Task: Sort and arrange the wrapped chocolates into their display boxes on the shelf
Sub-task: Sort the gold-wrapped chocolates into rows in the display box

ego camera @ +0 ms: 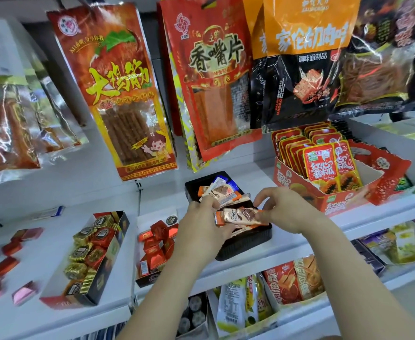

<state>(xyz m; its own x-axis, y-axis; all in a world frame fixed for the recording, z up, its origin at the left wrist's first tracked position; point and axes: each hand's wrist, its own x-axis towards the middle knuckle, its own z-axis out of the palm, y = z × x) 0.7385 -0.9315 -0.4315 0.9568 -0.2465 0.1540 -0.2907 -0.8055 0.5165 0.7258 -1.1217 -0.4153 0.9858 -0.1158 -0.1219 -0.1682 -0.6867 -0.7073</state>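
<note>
Left hand (201,224) and right hand (287,212) each pinch an end of a brown bar (240,215) held level just over the black tray (248,246), so placing seems in hand, and next it needs lowering flat among the other bars (222,192).

Hands: two, left hand (200,225) and right hand (287,209). Between them, one wrapped bar (238,216). Beneath, one black tray (246,246). Left of the hands, two boxes: gold-foil box (103,276), red-foil box (150,280). Right of them, one papaya carton (299,187).
</note>
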